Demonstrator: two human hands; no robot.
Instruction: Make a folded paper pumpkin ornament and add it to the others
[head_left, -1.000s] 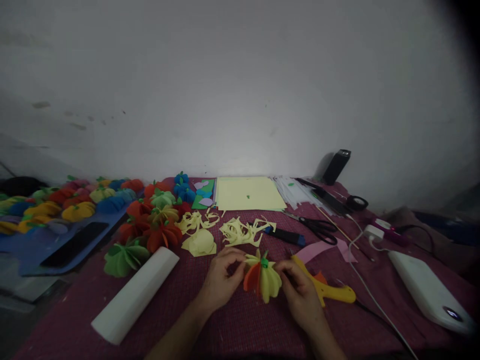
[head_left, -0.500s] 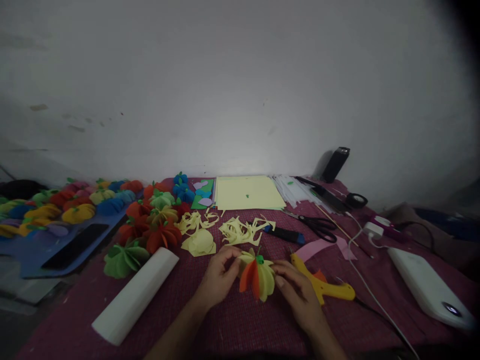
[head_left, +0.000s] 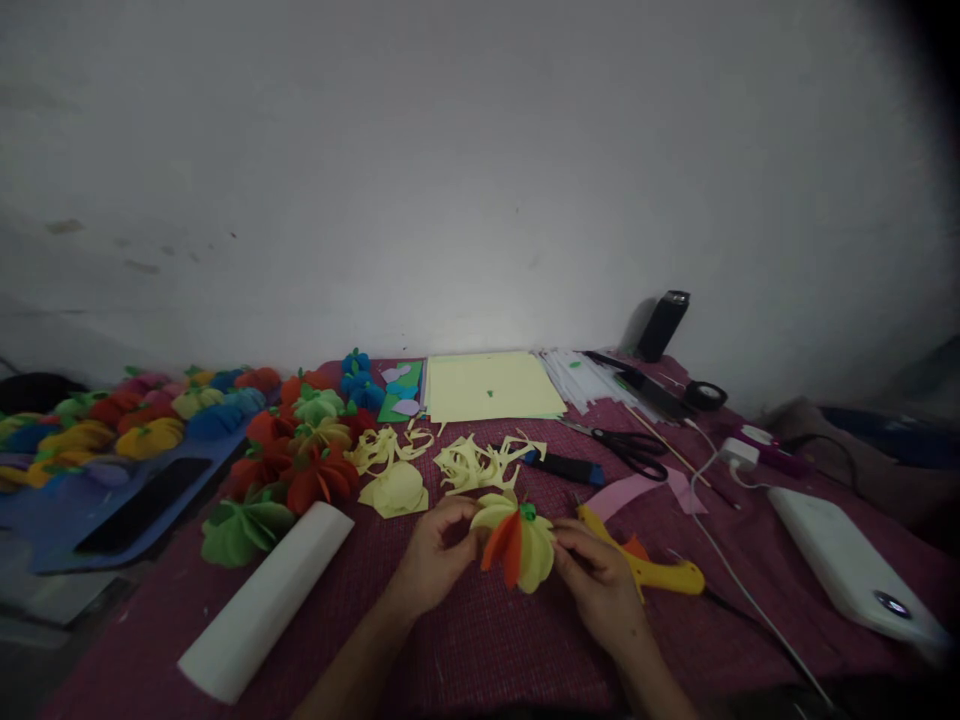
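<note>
Between my two hands is a paper pumpkin (head_left: 534, 555), made of pale yellow leaves with an orange section and a green piece on top. My left hand (head_left: 439, 555) pinches its left side between thumb and fingers. On the other side, my right hand (head_left: 596, 575) grips the yellow leaves with closed fingertips. Just right of my right hand lies a yellow glue gun (head_left: 675, 577). Beyond the pumpkin are curly pale yellow paper scraps (head_left: 476, 463) and a blue-and-black utility knife (head_left: 564, 467).
A white roll (head_left: 266, 605) lies at the left, beside many finished paper pumpkins (head_left: 319, 480). Yellow paper sheets (head_left: 491, 385) are stacked at the back. Black scissors (head_left: 630, 447), a white cable (head_left: 739, 580) and a white power bank (head_left: 847, 560) occupy the right.
The paper pumpkin has turned and tilted slightly between my hands, showing more of its yellow leaves on the left. The whole view has shifted a little.
</note>
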